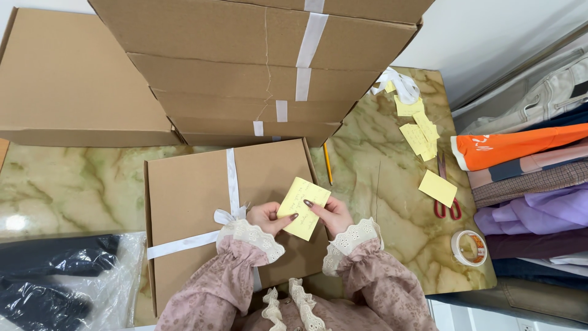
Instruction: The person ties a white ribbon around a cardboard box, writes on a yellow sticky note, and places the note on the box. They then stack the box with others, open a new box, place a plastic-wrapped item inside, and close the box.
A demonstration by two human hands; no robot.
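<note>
A yellow sticky note (301, 205) is pinched between my left hand (267, 216) and my right hand (331, 214), held just above a flat brown cardboard box (190, 190). The box lies on the green marbled table (380, 184) and is tied crosswise with a white ribbon (231, 178) knotted in a bow beside my left hand. Both wrists wear pink sleeves with lace cuffs.
A stack of ribbon-tied cardboard boxes (257, 67) rises behind, with another box (67, 79) at the left. Loose yellow notes (419, 135), a pencil (327, 163), red-handled scissors (446, 196) and a tape roll (469, 247) lie at the right. Hanging clothes (533, 184) border the right; a plastic bag (55, 279) lies bottom left.
</note>
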